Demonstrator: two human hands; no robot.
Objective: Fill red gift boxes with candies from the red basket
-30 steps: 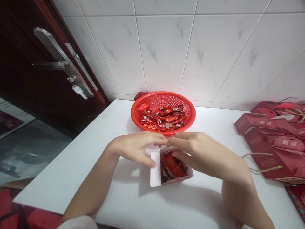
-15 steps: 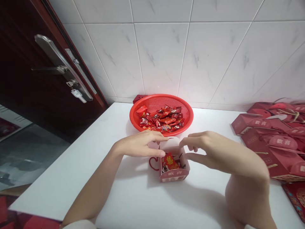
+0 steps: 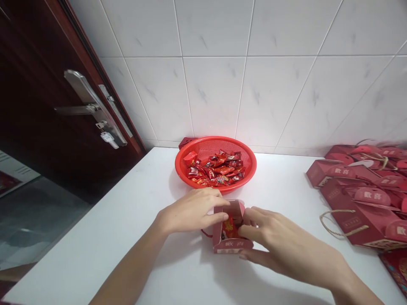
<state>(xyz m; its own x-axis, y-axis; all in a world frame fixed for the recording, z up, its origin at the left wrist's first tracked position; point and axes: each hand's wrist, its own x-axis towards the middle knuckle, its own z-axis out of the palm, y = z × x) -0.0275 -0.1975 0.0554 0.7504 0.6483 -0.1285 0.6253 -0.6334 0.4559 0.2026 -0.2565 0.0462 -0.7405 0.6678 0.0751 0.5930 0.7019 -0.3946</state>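
Observation:
A small red and pink box [image 3: 229,245] stands open on the white table, with a red packet [image 3: 229,228] and other wrapped pieces inside. My left hand [image 3: 199,210] is at the box's left side, thumb and fingers apart around its upper left edge. My right hand [image 3: 270,237] is at the right side, its fingertips at the right wall and partly inside the opening, thumb low by the front corner. Nothing is seen held in it. Just behind the box sits a red mesh basket [image 3: 251,173] of red wrapped candies [image 3: 219,167]. A red cord [image 3: 206,233] shows at the box's left.
Several folded red gift boxes [image 3: 352,212] with rope handles are piled at the right. A dark red item [image 3: 394,264] lies at the right edge. The tiled wall [image 3: 213,97] rises behind the table [image 3: 143,186]. A dark door [image 3: 41,114] with keys is at the left.
My right hand has moved down over the box's right side, with fingers now partly in the opening. The raised back flap looks changed. The whole view has shifted slightly.

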